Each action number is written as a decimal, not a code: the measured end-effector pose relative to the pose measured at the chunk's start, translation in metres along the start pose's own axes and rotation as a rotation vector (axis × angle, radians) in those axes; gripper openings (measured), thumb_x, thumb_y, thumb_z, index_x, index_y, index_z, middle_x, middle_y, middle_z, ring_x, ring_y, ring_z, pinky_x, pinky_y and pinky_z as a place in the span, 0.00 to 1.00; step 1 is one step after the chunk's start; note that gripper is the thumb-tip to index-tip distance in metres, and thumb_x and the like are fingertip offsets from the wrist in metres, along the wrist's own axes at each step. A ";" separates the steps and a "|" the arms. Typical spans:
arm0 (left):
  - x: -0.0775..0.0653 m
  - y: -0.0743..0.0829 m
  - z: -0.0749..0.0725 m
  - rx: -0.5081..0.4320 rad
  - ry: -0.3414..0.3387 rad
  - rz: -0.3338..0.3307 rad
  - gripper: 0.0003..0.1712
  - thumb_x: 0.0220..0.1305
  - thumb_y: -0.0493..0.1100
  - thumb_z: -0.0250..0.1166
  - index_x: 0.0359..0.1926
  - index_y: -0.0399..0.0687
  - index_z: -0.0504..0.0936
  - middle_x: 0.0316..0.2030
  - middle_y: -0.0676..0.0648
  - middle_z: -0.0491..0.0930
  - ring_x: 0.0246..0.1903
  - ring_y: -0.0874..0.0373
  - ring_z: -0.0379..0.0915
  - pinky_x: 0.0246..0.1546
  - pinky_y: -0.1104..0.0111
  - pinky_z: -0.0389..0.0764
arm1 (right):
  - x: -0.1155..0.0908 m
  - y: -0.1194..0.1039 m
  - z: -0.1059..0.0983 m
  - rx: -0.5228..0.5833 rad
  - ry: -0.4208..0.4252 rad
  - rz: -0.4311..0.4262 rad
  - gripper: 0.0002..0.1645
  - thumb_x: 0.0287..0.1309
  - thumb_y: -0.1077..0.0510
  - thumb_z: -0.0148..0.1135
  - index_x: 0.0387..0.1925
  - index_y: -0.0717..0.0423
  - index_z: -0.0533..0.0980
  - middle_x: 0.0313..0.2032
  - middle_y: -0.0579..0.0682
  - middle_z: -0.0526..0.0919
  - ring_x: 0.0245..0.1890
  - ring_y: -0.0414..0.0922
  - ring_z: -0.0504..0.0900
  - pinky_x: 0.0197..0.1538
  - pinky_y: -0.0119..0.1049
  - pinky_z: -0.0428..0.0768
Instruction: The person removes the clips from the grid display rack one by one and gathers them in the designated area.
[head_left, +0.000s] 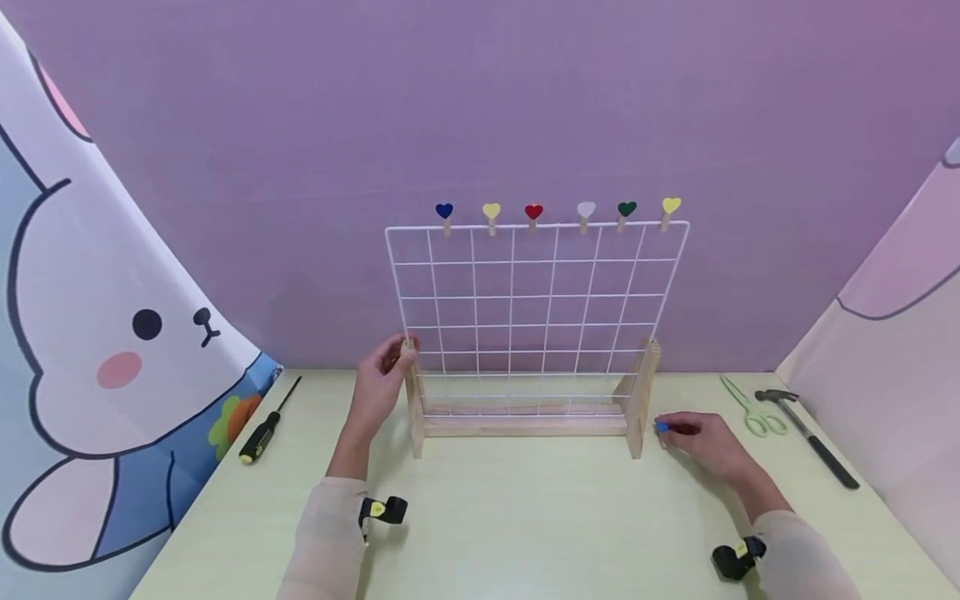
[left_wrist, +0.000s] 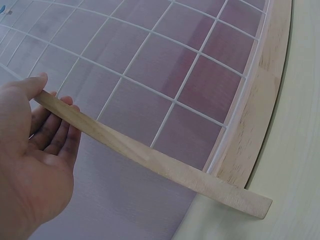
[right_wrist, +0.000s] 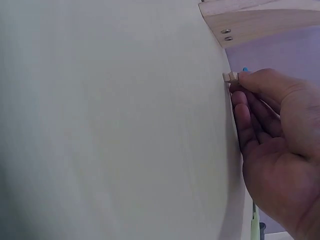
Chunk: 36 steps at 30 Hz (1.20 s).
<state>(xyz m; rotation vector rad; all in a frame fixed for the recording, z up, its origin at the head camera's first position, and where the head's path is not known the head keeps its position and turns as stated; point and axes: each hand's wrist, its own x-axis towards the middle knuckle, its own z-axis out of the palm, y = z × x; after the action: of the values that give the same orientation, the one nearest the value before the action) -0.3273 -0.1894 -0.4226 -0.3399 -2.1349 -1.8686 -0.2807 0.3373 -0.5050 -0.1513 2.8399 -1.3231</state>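
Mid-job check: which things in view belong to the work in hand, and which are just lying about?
In use, it seems:
wooden stand, held by the left hand
white wire grid in it
six heart clips along the grid's top
small blue-topped clip in the right hand

Apparently just lying about:
screwdriver, left
green scissors, right
hammer, right

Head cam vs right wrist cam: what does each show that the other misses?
Only head: the white wire grid, six heart clips along its top, the left hand and the screwdriver.

Only right wrist: two metal fasteners in the wooden stand.

Both: part of that stand, the tabletop, and the right hand pinching a small blue-topped piece.
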 end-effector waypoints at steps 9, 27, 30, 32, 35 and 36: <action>0.000 0.000 0.000 0.011 -0.001 -0.012 0.23 0.75 0.48 0.64 0.65 0.43 0.79 0.62 0.39 0.81 0.54 0.66 0.79 0.56 0.81 0.80 | 0.003 0.005 0.001 0.007 0.005 -0.036 0.17 0.65 0.62 0.67 0.55 0.63 0.84 0.50 0.61 0.89 0.42 0.26 0.80 0.44 0.23 0.81; -0.001 0.001 0.000 0.009 0.000 0.002 0.22 0.75 0.47 0.63 0.64 0.43 0.79 0.61 0.38 0.82 0.53 0.65 0.79 0.55 0.80 0.80 | -0.001 0.002 -0.002 0.016 -0.019 0.013 0.21 0.69 0.56 0.66 0.59 0.60 0.81 0.55 0.60 0.87 0.48 0.31 0.81 0.47 0.22 0.80; 0.000 0.001 0.000 0.005 0.000 0.007 0.23 0.75 0.47 0.63 0.64 0.42 0.79 0.61 0.38 0.82 0.53 0.66 0.79 0.56 0.80 0.80 | -0.003 0.000 -0.008 -0.002 -0.010 0.017 0.22 0.70 0.52 0.65 0.61 0.58 0.81 0.57 0.59 0.86 0.48 0.27 0.80 0.48 0.21 0.79; 0.000 0.000 0.001 0.003 0.000 0.009 0.23 0.75 0.47 0.64 0.64 0.41 0.79 0.62 0.37 0.81 0.53 0.67 0.79 0.55 0.80 0.80 | -0.004 -0.004 -0.014 0.003 0.011 0.009 0.24 0.70 0.51 0.65 0.61 0.58 0.80 0.58 0.59 0.86 0.47 0.24 0.79 0.48 0.19 0.78; -0.001 0.001 0.001 0.007 0.005 0.013 0.23 0.75 0.47 0.64 0.65 0.41 0.79 0.62 0.36 0.81 0.53 0.69 0.79 0.54 0.81 0.79 | -0.005 -0.014 -0.028 0.026 0.047 -0.026 0.26 0.71 0.49 0.65 0.62 0.60 0.79 0.58 0.57 0.86 0.46 0.21 0.79 0.48 0.19 0.79; -0.001 0.001 0.001 0.009 0.006 0.014 0.23 0.75 0.47 0.63 0.65 0.40 0.79 0.62 0.36 0.81 0.52 0.69 0.79 0.54 0.81 0.79 | -0.006 -0.018 -0.033 0.037 0.061 -0.041 0.26 0.71 0.49 0.65 0.62 0.60 0.79 0.57 0.53 0.87 0.46 0.20 0.79 0.47 0.19 0.79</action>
<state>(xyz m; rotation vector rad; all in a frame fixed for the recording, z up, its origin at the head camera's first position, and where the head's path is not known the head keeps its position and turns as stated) -0.3263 -0.1884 -0.4218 -0.3452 -2.1307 -1.8500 -0.2750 0.3515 -0.4700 -0.1725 2.8758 -1.4107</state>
